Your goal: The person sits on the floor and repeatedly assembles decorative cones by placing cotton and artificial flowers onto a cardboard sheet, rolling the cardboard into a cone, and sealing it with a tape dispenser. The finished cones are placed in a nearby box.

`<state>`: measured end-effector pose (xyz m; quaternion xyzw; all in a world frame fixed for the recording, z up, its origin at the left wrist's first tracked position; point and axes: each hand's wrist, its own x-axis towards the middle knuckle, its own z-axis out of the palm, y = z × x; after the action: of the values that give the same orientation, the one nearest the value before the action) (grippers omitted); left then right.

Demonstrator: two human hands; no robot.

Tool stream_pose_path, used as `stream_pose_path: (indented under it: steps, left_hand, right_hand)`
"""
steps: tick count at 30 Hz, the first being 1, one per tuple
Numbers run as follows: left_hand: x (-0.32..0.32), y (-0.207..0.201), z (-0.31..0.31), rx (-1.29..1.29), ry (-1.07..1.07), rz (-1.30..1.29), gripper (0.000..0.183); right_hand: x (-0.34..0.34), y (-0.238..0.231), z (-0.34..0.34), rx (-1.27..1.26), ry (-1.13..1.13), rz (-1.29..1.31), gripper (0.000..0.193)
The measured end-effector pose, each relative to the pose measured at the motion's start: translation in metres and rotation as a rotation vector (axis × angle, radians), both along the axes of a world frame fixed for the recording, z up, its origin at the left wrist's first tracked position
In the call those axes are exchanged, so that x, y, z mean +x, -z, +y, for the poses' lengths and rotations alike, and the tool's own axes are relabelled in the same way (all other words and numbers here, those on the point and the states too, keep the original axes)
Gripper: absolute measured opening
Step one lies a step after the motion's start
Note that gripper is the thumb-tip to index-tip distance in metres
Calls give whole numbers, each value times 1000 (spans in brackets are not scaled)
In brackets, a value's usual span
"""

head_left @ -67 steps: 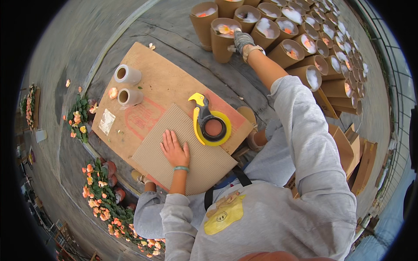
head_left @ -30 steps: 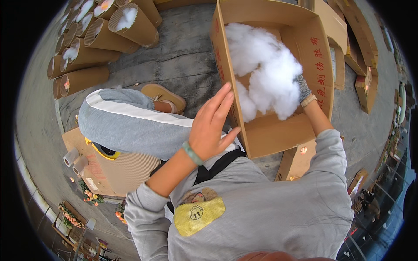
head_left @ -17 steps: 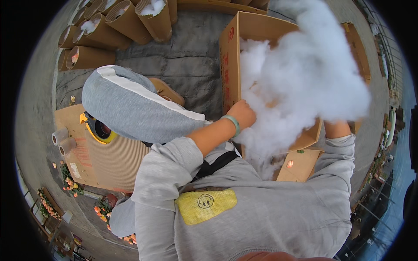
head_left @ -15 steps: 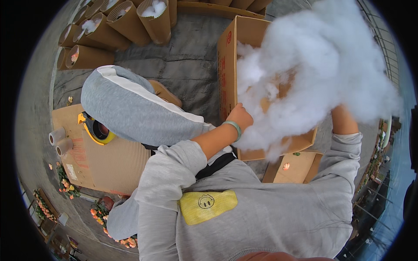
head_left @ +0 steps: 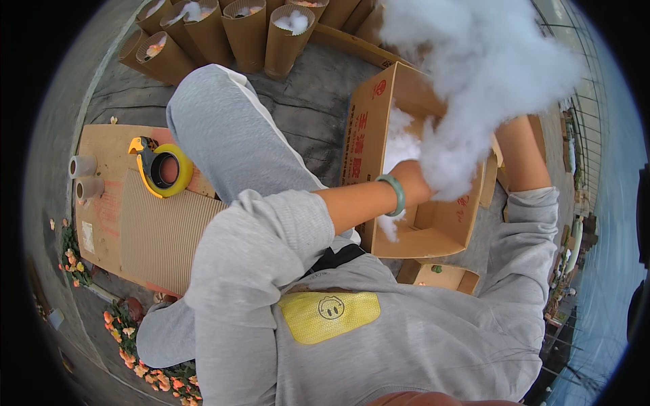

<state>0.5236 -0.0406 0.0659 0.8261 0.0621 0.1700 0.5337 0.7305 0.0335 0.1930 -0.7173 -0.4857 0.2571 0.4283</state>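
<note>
A big cloud of white fluffy stuffing (head_left: 481,74) hangs over the open cardboard box (head_left: 365,128). My left hand (head_left: 414,181), with a green bangle at the wrist, reaches over the box's near side and is closed on the stuffing's lower end. My right hand (head_left: 509,128) holds the mass up at the right; the stuffing covers its fingers. More white stuffing (head_left: 401,145) lies inside the box, whose inner wall and part of its bottom show.
Several corrugated cardboard tubes (head_left: 247,37) stand at the back left, some with stuffing or flowers inside. A tape dispenser (head_left: 162,169) rests on flat cardboard (head_left: 101,223) beside my leg, near two small white rolls (head_left: 88,188). Orange flowers (head_left: 159,379) lie at lower left.
The stuffing has risen out of the box with my right hand and drawn together. My left hand has moved from the box's left rim rightward onto the stuffing. The view has shifted.
</note>
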Motion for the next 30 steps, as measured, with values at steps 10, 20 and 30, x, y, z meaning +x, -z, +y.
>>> stream_pose_path:
  steps: [10, 20, 30]
  left_hand:
    - [-165, 12, -8, 246, -238, 150, 37]
    - [-446, 22, -42, 391, -1781, 284, 36]
    - [-453, 136, 3, -98, -1302, 1128, 79]
  right_hand:
    - [-329, -1, 138, 8, -941, 399, 59]
    - [-579, 194, 69, -874, -1282, 166, 98]
    - [-581, 222, 107, -182, -1373, -403, 49]
